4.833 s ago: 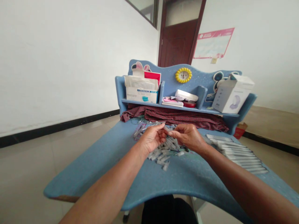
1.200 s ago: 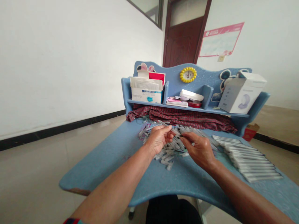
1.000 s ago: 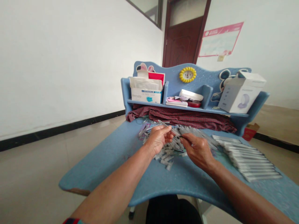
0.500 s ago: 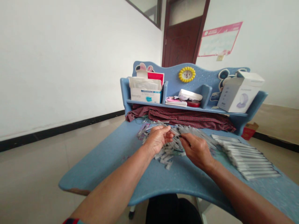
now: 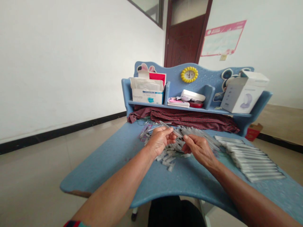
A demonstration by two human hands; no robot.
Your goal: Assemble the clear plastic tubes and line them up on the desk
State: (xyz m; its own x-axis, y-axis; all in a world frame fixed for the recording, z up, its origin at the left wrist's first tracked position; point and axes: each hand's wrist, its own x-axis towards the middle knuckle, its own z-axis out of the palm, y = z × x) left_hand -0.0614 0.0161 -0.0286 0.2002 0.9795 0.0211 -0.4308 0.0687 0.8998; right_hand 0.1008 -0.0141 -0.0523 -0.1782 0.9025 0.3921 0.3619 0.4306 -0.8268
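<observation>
My left hand [image 5: 161, 140] is closed in a pinch on a slim clear pen [image 5: 176, 134], which slants down toward my right hand. My right hand [image 5: 199, 148] is closed, thumb against curled fingers, close to the pen's lower end; what lies between its fingertips is too small to make out. Beneath both hands spreads a loose heap of short clear pen caps [image 5: 169, 160]. Behind my right hand lie many long clear pen tubes [image 5: 208, 137]. To the right, dark-tipped pens [image 5: 255, 162] are stacked side by side in a slanting row.
The blue desk [image 5: 106, 167] has a raised shelf at its back, with a mask box [image 5: 148, 96], a yellow flower-shaped clock [image 5: 189, 74] and a white carton [image 5: 241, 94]. Red checked cloth [image 5: 189, 117] is bunched below the shelf. A red box [image 5: 253, 132] stands beyond the desk.
My right hand has turned slightly and its fingertips have drawn a little away from the pen's end. My left hand stays almost where it was.
</observation>
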